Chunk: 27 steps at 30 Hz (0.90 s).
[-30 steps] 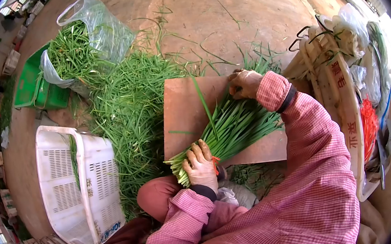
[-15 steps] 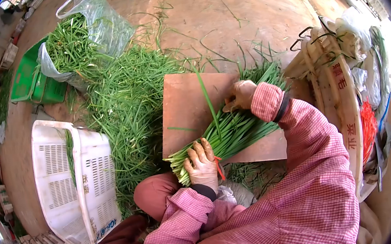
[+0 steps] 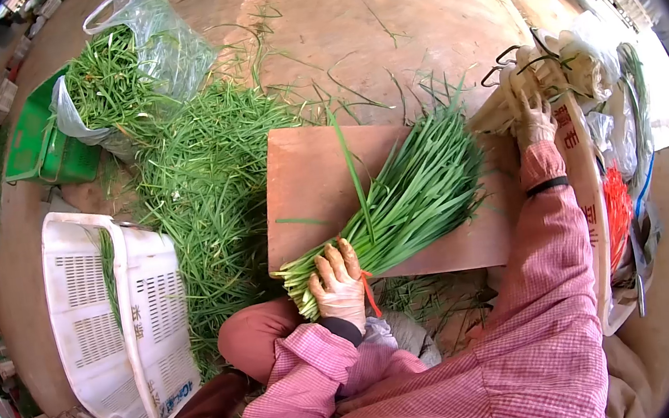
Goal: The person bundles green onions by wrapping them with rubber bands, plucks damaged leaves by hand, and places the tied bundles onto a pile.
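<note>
A bundle of long green stalks lies slantwise on a reddish-brown board, its pale ends toward the lower left. My left hand, in a thin glove, is wrapped over the bundle near those pale ends. A red tie hangs beside that hand. My right hand, gloved too, is off the bundle with its fingers spread, at the edge of a white crate on the right. Pale rolled material lies beside its fingers.
Loose green stalks are heaped left of the board. Beyond them are a clear plastic bag and a green crate. A white perforated basket stands at the left. Red strings hang at the right crate.
My right hand has left the bundle and moved right to the white crate, its fingers now spread. My left hand stays on the bundle. The view has shifted slightly.
</note>
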Available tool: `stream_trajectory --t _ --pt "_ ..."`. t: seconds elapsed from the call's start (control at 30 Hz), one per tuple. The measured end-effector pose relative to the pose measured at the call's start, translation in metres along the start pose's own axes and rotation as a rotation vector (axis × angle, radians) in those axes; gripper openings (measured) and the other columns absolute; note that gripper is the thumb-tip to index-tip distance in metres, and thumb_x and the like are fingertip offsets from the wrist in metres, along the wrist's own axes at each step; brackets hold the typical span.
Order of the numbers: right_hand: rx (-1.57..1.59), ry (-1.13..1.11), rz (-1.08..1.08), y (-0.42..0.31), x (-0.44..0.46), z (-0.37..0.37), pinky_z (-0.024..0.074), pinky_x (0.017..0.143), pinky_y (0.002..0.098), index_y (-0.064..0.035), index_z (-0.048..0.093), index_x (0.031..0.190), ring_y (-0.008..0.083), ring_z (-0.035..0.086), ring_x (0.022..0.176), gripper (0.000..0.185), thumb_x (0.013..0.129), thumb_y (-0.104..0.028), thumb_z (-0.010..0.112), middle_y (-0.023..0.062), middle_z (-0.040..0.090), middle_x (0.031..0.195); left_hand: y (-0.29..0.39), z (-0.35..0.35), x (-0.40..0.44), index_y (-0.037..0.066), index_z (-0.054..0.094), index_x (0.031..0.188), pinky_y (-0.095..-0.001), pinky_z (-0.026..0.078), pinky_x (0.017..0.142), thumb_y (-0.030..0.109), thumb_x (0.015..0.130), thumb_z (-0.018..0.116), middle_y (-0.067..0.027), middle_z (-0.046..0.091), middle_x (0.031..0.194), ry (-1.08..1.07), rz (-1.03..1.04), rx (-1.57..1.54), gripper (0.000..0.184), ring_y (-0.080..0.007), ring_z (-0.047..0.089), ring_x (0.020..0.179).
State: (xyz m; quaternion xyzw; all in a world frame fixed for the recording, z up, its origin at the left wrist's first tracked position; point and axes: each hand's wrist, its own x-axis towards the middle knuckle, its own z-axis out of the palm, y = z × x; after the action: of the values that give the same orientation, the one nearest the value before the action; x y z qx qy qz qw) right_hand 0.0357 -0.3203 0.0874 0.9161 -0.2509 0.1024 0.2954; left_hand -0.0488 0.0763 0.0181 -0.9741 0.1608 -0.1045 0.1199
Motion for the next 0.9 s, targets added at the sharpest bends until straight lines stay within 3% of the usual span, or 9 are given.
stream_trajectory --t 0.13,0.3,0.4,0.47,0.53,0.57,0.67,0.8,0.9 --pt "1.161 -0.147 -0.175 -0.050 -0.014 -0.082 0.0459 0.069 0.0343 -0.0153 0.052 0.114 0.0275 0.058 0.079 0.034 0.080 -0.012 0.054 0.0154 0.060 0.089 -0.002 0.001 -0.005 0.009 0.032 0.127 -0.0361 0.035 0.082 0.017 0.081 0.040 -0.0060 0.043 0.118 0.059 0.032 0.047 0.047 -0.0205 0.044 0.104" --pt "0.573 -0.636 -0.689 -0.102 -0.020 -0.127 0.0470 0.076 0.0365 -0.0148 0.044 0.122 0.0298 0.056 0.093 0.047 0.077 -0.013 0.058 0.0180 0.056 0.103 -0.002 -0.002 -0.002 0.010 0.032 0.126 -0.0364 0.034 0.083 0.018 0.081 0.040 -0.0055 0.043 0.117 0.038 0.013 0.035 0.046 -0.0199 0.044 0.105" --pt "0.696 -0.507 -0.047 -0.101 0.032 0.025 0.0469 0.065 0.0323 -0.0049 0.058 0.097 0.0217 0.059 0.072 0.021 0.080 -0.014 0.050 0.0152 0.060 0.080 -0.003 -0.004 -0.001 0.010 0.033 0.126 -0.0362 0.034 0.082 0.019 0.082 0.040 -0.0050 0.044 0.116 0.022 0.025 0.050 0.045 -0.0194 0.044 0.104" --pt "0.914 -0.272 0.136 -0.077 0.023 -0.061 0.0497 0.071 0.0276 -0.0047 0.059 0.095 0.0190 0.058 0.089 0.018 0.080 -0.004 0.050 0.0155 0.059 0.099 -0.003 -0.002 0.001 0.010 0.034 0.125 -0.0361 0.034 0.082 0.019 0.082 0.040 -0.0046 0.044 0.116 0.020 0.017 0.048 0.045 -0.0191 0.044 0.103" --pt "1.357 -0.019 -0.158 -0.114 -0.008 -0.060 0.0463 0.079 0.0320 0.0036 0.048 0.107 0.0267 0.056 0.086 0.035 0.078 -0.014 0.058 0.0180 0.059 0.092 -0.002 -0.004 0.000 0.010 0.035 0.124 -0.0358 0.034 0.082 0.019 0.082 0.039 -0.0048 0.044 0.115 0.016 0.025 0.063 0.044 -0.0191 0.044 0.102" --pt "0.873 0.093 -0.485 -0.129 -0.033 -0.097 0.0377 0.090 0.0399 0.0085 0.041 0.114 0.0331 0.052 0.097 0.067 0.071 -0.037 0.066 0.0242 0.055 0.099 -0.005 -0.008 0.001 0.010 0.035 0.124 -0.0355 0.034 0.081 0.019 0.081 0.040 -0.0051 0.044 0.115 -0.010 0.044 0.042 0.044 -0.0191 0.044 0.102" --pt "0.810 -0.740 -0.650 -0.198 -0.080 -0.146 0.0332 0.091 0.0459 0.0133 0.020 0.126 0.0351 0.052 0.100 0.102 0.063 -0.053 0.066 0.0281 0.056 0.095 -0.002 -0.005 0.001 0.010 0.034 0.124 -0.0361 0.034 0.081 0.019 0.080 0.040 -0.0055 0.044 0.115 0.006 0.019 0.031 0.045 -0.0197 0.043 0.103" --pt "2.161 -0.634 0.208 -0.254 -0.123 -0.135 0.0451 0.057 0.0342 0.0083 0.054 0.099 0.0226 0.056 0.062 0.051 0.073 -0.034 0.064 0.0135 0.060 0.073 0.001 0.008 -0.002 0.012 0.035 0.124 -0.0360 0.033 0.082 0.019 0.080 0.041 -0.0048 0.044 0.115 0.107 -0.027 -0.022 0.044 -0.0187 0.043 0.101" --pt "2.295 -0.464 0.752 -0.135 -0.044 -0.115 0.0230 0.038 0.0258 -0.0148 0.046 0.054 0.0093 0.029 0.039 0.032 0.071 -0.034 0.065 -0.0042 0.033 0.046 -0.009 -0.002 0.003 0.009 0.027 0.129 -0.0378 0.029 0.087 0.031 0.072 0.053 -0.0065 0.038 0.121 -0.049 0.052 -0.015 0.066 -0.0214 0.039 0.107"
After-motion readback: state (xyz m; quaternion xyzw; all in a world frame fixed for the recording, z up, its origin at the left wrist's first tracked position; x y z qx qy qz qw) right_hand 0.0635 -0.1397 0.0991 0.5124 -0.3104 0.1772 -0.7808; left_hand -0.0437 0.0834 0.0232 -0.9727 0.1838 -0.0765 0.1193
